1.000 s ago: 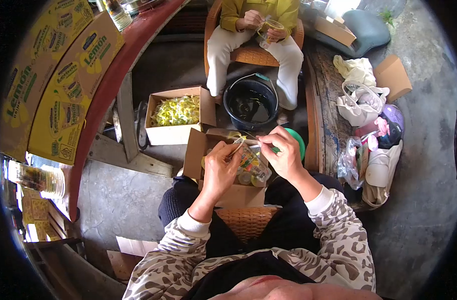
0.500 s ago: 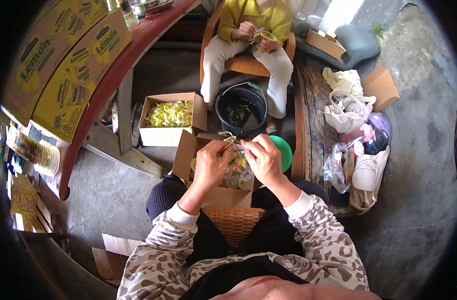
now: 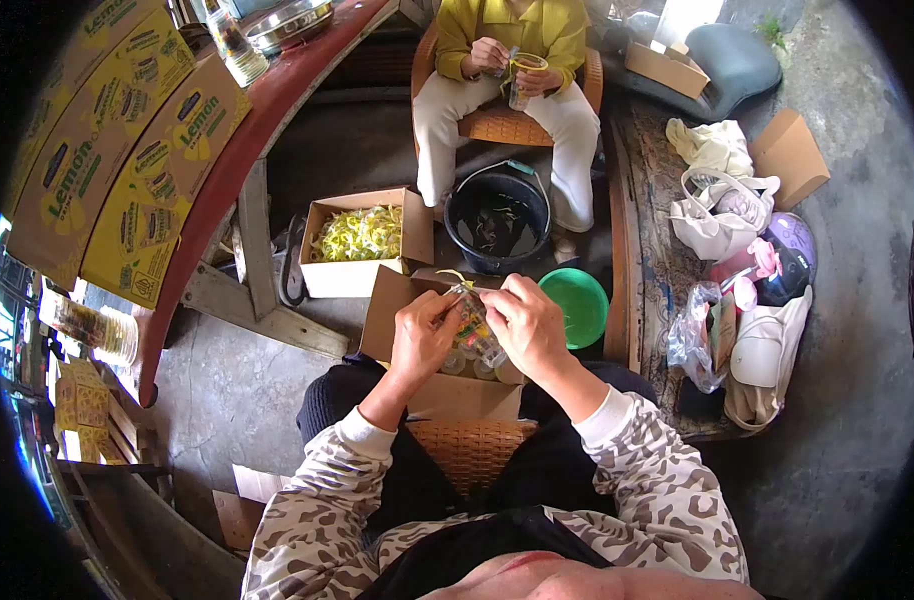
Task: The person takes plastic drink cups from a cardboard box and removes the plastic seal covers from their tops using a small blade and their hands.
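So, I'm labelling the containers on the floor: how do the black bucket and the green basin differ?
Colour: the bucket is black, the basin bright green.
Size: the bucket looks wider and deeper than the basin.
Handle: the bucket has a handle with a teal grip; none shows on the basin.
Contents: pale strands show inside the bucket, while none can be made out in the basin.
Both are round.

Clear plastic container (image 3: 480,338) w/ multicolour print, tilted; top end part. hidden.
Narrow yellow strip (image 3: 455,275): curved, free end projecting at container top. Pos.: over open brown cardboard box (image 3: 467,400); contact w/ contents unclear.
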`<action>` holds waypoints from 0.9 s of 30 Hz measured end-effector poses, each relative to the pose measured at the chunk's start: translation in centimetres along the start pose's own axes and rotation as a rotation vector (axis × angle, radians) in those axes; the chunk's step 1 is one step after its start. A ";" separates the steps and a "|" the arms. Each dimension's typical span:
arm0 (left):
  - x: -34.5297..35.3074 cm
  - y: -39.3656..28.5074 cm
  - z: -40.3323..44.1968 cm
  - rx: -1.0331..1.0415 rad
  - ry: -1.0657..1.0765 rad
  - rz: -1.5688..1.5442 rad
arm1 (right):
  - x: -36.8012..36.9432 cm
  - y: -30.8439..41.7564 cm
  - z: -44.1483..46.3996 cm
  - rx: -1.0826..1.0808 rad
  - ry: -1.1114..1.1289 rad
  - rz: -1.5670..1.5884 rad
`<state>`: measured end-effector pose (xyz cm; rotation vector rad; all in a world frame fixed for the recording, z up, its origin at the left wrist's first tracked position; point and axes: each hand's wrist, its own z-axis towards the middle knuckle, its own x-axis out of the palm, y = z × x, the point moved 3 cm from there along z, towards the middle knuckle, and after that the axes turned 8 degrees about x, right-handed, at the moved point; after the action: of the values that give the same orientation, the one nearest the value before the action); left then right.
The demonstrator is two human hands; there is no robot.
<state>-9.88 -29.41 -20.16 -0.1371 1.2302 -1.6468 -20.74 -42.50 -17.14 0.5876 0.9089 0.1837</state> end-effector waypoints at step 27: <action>-0.7 -0.6 -1.2 -0.022 -0.044 -0.033 | 0.4 0.7 -0.8 -0.028 -0.012 -0.016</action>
<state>-10.63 -28.11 -19.96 -0.2073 1.2182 -1.6510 -21.01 -41.45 -17.38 0.5545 0.8982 0.1787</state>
